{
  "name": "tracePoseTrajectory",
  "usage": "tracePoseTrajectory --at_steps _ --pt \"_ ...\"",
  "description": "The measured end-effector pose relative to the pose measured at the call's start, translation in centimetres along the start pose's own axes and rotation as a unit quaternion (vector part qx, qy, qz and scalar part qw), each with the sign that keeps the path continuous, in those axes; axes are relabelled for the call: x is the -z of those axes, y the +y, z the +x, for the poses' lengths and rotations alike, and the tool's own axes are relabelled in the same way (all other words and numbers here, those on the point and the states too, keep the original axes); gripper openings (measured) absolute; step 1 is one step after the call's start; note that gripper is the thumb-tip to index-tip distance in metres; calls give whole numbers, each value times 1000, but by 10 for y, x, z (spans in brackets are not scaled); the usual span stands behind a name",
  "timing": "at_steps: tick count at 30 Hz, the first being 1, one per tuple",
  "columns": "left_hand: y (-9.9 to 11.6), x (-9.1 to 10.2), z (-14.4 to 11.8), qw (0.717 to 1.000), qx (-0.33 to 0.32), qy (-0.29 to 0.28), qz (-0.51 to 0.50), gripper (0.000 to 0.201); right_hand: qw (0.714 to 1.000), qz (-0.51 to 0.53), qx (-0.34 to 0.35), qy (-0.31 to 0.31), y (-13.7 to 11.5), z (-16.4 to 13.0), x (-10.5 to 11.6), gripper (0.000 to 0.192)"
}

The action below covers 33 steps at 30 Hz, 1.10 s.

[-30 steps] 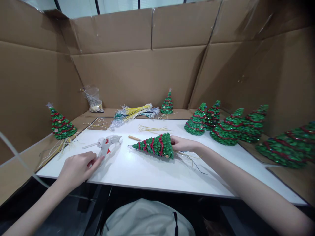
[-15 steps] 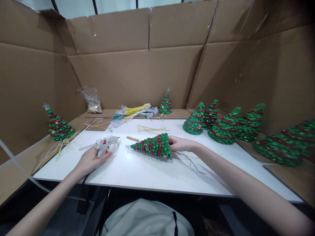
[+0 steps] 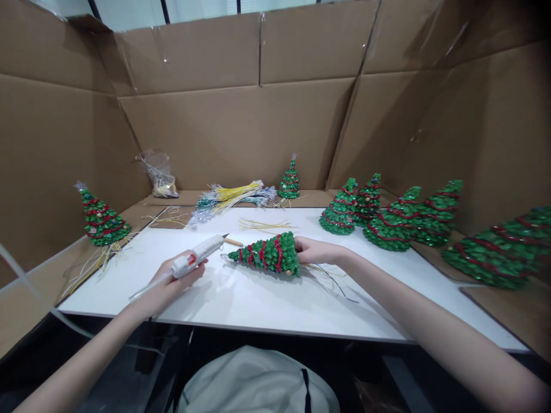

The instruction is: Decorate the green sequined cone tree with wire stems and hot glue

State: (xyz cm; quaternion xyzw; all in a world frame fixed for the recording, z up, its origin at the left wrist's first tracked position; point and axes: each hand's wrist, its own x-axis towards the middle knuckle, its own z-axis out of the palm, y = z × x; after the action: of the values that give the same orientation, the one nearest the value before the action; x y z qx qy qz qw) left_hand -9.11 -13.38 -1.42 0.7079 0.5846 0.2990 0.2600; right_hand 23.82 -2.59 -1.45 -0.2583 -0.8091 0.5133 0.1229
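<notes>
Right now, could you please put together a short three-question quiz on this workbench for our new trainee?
1. True or false: the left hand holds the white plastic glue gun.
2. How does the green cone-shaped tinsel tree with red garland at the right hand sit? A upright, B on its side, C upside down.
3. What surface does that tree rest on?

Key: 1 true. 2 B, its tip points at the gun's nozzle. 3 the white tabletop.
</notes>
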Motion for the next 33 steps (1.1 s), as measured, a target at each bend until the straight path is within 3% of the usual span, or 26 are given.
tracePoseTrajectory --at_steps 7,14,18,30,33 --pt "33 -6 -10 994 -78 -74 -13 31 1000 4 -3 2 0 0 -1 32" --pt "54 -12 -7 989 -72 -125 39 27 1000 4 8 -8 2 1 0 32" --pt "56 -17 -6 988 -74 -131 31 27 1000 -4 14 -3 1 0 -1 43" --pt "49 -24 -8 989 -68 -113 68 26 1000 -7 11 7 -11 -2 -4 49" --pt "47 -25 -9 988 -66 -116 84 22 1000 -10 13 6 -5 -2 -3 42"
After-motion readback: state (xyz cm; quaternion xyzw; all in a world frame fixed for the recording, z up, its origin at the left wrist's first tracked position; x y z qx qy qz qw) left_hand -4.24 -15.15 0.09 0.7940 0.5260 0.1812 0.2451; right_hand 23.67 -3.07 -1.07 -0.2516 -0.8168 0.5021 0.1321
